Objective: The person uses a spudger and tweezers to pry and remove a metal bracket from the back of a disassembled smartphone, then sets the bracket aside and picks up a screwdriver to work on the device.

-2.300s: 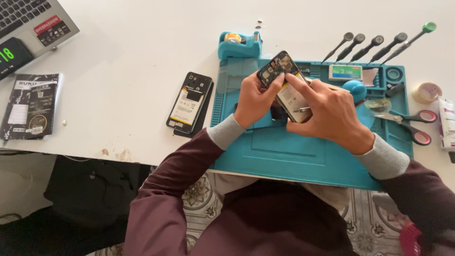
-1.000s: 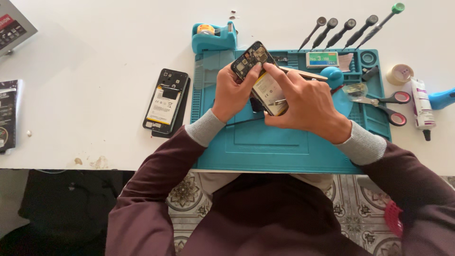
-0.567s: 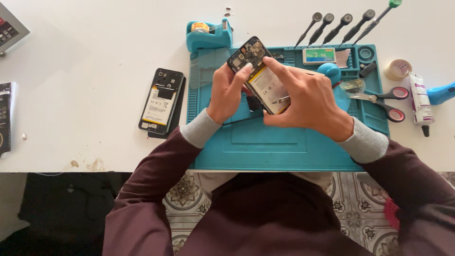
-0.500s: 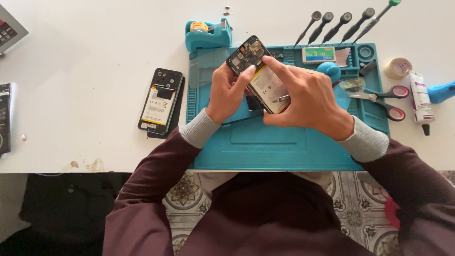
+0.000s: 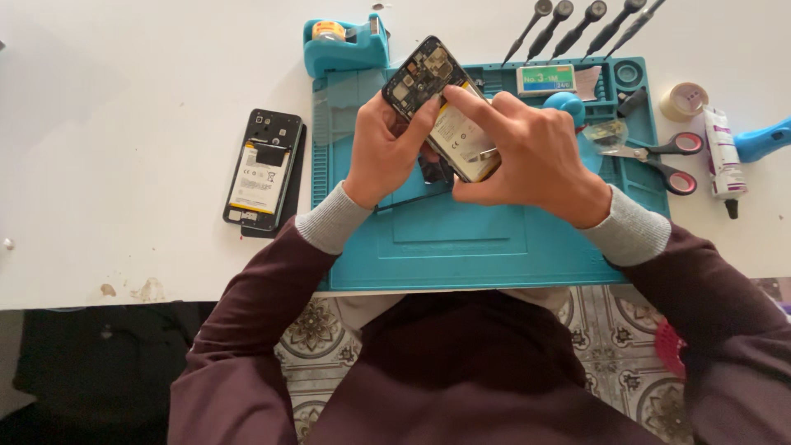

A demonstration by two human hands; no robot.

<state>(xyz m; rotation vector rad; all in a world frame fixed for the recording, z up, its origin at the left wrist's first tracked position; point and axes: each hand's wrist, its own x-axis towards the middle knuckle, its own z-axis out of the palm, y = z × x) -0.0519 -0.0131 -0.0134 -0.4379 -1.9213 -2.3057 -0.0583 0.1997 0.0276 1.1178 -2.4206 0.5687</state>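
1. Opened phone point(image 5: 441, 107): held tilted above the blue mat point(image 5: 486, 239), clear of its surface, back cover off, circuit board and pale battery exposed. It sits a little higher in view than a second ago, and the grip reads the same throughout.
2. Left hand point(image 5: 387, 152): closed on the phone's left edge, thumb along the side near the camera end, steadying it as before.
3. Right hand point(image 5: 523, 156): clamped on the phone's lower right part, forefinger now stretched flat across the battery face. This suggests work on the battery is under way, not finished; whether a tool lies under the fingers cannot be told.
4. Second phone point(image 5: 262, 169): also open, lying flat on the white table point(image 5: 124, 124), just left of the mat, unmoved.
5. Scissors point(image 5: 659, 161), glue tube point(image 5: 721, 156), tape roll point(image 5: 684, 99): right of the hands.
6. Screwdrivers point(image 5: 577, 25): a row beyond the mat.
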